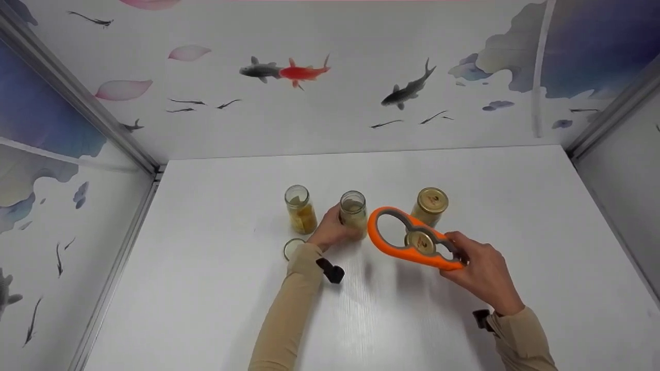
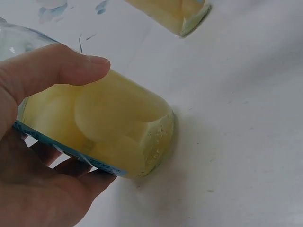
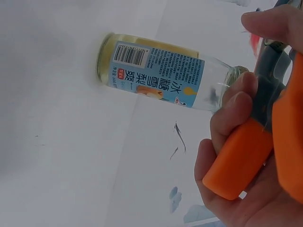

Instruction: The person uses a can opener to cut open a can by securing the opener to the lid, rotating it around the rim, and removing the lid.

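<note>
My left hand [image 1: 337, 229] grips an unlidded glass jar [image 1: 354, 219] round its side, thumb on one face and fingers on the other. Pale rounded fruit pieces in yellowish liquid show through the glass jar [image 2: 113, 118] in the left wrist view. In my right hand [image 1: 482, 270] is an orange jar opener [image 1: 394, 250] with grey-lined rings, held by one end above the table. A gold lid [image 1: 422, 242] shows inside its middle ring. Just beyond the opener stands a gold-lidded jar [image 1: 432, 202]; its blue label [image 3: 156, 73] shows in the right wrist view.
Left of my left hand stands another unlidded jar [image 1: 301, 216] with orange-yellow contents. A round lid [image 1: 293, 248] lies on the white table [image 1: 206, 288], partly behind my left wrist. Printed panels [image 1: 335, 118] wall the table at the back and sides.
</note>
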Action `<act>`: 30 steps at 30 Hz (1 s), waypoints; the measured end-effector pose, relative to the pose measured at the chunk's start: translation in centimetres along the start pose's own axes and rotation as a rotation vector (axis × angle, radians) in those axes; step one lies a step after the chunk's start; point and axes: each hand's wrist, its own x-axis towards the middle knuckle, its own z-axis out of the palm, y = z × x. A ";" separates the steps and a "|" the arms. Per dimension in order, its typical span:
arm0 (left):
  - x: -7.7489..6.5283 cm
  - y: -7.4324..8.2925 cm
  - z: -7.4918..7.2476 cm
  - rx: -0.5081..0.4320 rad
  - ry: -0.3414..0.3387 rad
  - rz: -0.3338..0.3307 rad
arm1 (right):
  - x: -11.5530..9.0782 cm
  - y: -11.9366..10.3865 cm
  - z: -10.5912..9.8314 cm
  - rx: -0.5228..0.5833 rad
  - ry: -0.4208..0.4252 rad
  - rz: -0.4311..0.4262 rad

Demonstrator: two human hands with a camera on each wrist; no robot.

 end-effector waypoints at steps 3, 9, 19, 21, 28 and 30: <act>0.4 0.1 0.0 0.011 0.012 -0.008 | 0.0 -0.1 0.0 0.004 0.005 -0.002; 0.8 0.4 -0.2 0.028 -0.010 -0.010 | 0.0 0.0 0.2 0.011 0.027 -0.017; 1.6 0.5 -0.2 0.026 -0.033 -0.016 | -0.1 -0.1 0.5 0.024 0.013 -0.004; 1.7 0.5 -0.2 0.033 -0.046 -0.024 | -0.1 -0.1 0.6 0.028 0.008 0.003; 1.9 0.6 0.0 0.068 -0.053 -0.034 | -0.2 -0.2 1.0 0.031 -0.028 0.031; 1.8 0.7 0.0 0.080 -0.046 -0.043 | -0.3 -0.2 1.0 0.028 -0.038 0.041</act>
